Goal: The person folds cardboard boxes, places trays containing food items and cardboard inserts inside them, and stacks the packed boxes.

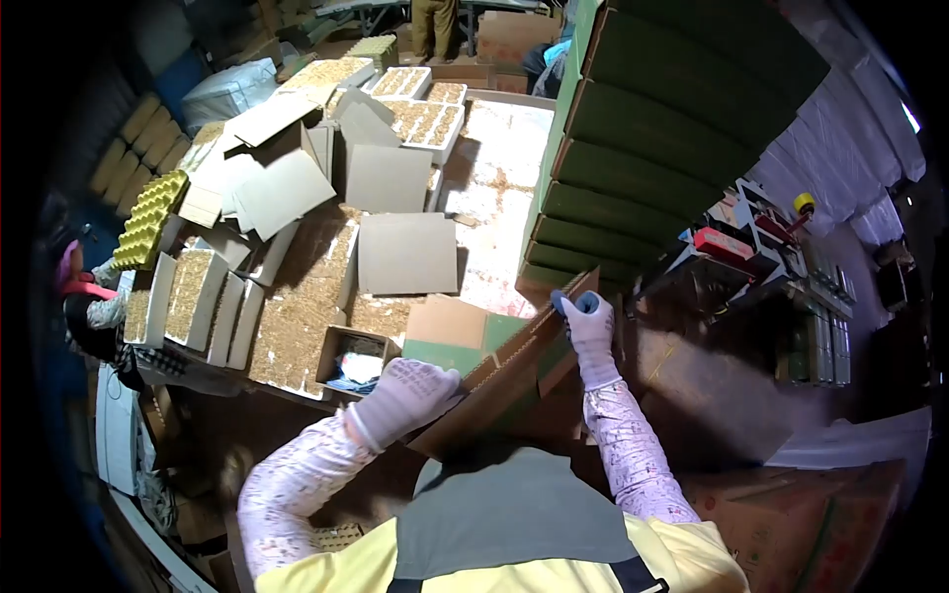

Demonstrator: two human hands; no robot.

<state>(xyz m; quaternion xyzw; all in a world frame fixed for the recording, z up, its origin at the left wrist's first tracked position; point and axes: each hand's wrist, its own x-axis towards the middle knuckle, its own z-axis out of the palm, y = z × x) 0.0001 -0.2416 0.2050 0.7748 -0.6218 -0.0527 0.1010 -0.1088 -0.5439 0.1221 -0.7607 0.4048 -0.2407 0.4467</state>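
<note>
Both my hands wear light gloves and grip a cardboard box (499, 400) that is tilted in front of my body, brown with a green panel. My left hand (407, 400) closes on its near left edge. At the upper right corner, my right hand (588, 326) pinches the edge between thumb and fingers. How far the box is unfolded I cannot tell. Just left of my left hand, a small open carton (356, 358) holds plastic-looking scraps. A grey cardboard sheet (407, 254) lies on the table beyond.
Green cartons (643, 128) rise in a tall stack at the right. White trays (183, 301) of straw-coloured material and loose cardboard sheets (282, 193) cover the table's left side, near a yellow egg tray (150, 219). Another person's sleeve (104, 313) shows at far left. A machine (736, 242) stands right.
</note>
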